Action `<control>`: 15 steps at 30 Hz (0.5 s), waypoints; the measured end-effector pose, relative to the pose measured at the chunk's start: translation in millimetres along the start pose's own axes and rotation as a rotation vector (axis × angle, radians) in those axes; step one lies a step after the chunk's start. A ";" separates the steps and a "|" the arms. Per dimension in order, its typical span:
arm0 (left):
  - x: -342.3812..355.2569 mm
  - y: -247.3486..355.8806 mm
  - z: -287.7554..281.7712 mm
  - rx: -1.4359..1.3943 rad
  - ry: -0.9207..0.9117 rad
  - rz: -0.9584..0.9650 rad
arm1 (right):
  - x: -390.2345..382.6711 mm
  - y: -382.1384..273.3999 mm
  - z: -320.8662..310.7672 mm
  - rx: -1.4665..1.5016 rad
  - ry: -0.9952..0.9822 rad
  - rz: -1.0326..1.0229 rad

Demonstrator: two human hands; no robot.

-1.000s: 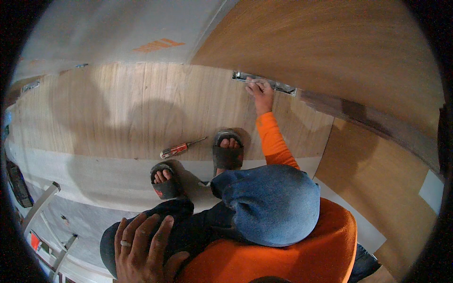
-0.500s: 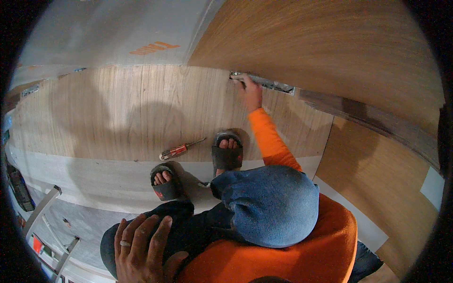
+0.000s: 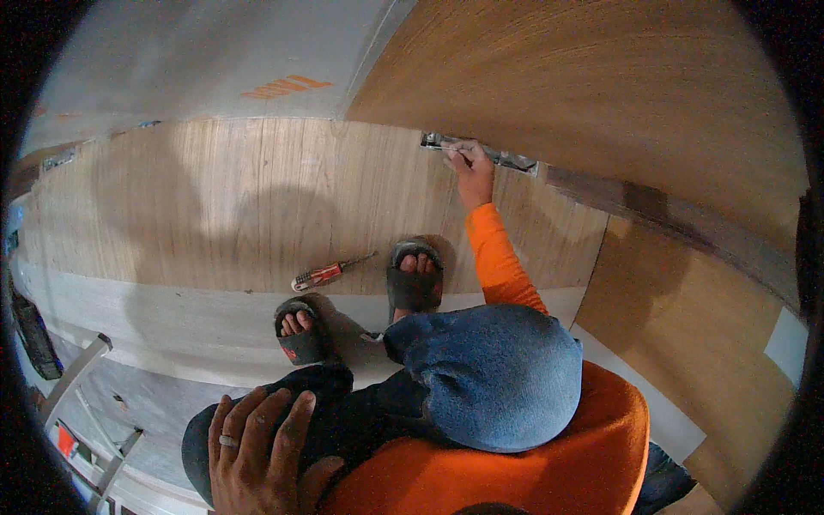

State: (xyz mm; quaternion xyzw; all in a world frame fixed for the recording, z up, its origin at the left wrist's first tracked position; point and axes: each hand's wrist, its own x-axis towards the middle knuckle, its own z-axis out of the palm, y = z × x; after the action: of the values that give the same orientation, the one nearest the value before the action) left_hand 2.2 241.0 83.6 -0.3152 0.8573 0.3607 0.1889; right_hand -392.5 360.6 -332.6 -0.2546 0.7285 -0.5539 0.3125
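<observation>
My right hand [image 3: 470, 172], in an orange sleeve, reaches to a narrow metal-lined slot [image 3: 516, 162] where the light wood-grain board meets the upright brown panel [image 3: 566, 77]. Its fingers are bent and drawn together at the slot's left part; what they hold is too small to make out. My left hand [image 3: 262, 442], with a ring, rests with fingers apart on my dark-trousered left knee. A red-and-pale screwdriver [image 3: 319, 275] lies on the board [image 3: 223, 215] between the slot and my sandalled feet.
A pale panel [image 3: 197, 60] with orange print stands at the top left. A brown board [image 3: 652, 283] lies at the right. At the lower left are a metal ladder-like frame [image 3: 77, 378] and a long dark object [image 3: 34, 335]. Another small metal fitting [image 3: 58, 160] sits at the far left.
My right hand shifted left along the slot half a second ago and is now back a little to the right, close to its earlier place. My left hand has stayed on the knee.
</observation>
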 end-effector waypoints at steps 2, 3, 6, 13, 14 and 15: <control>0.2 -1.0 0.0 -0.001 0.001 -0.002 | 3.2 1.6 -2.0 -0.025 -0.010 0.053; -0.2 -1.4 0.2 -0.003 0.003 -0.008 | 2.9 1.0 -0.6 -0.019 -0.012 0.056; -0.7 -0.5 0.6 -0.003 0.006 -0.013 | 2.5 2.3 0.2 -0.074 -0.017 0.044; 1.2 0.2 1.0 0.007 0.009 -0.010 | -5.2 -23.3 35.3 -0.880 0.047 -0.204; 0.7 1.2 1.6 0.005 0.010 -0.018 | -9.7 -39.4 45.0 -0.952 0.044 -0.206; 0.0 2.3 2.2 0.002 0.011 -0.027 | -7.5 -33.2 49.9 -0.973 0.026 -0.216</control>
State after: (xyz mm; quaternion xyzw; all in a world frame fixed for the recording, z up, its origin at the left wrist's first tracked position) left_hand 0.8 243.9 83.3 -0.3284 0.8545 0.3553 0.1892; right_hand -349.8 325.1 -308.7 -0.4380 0.8758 -0.1818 0.0893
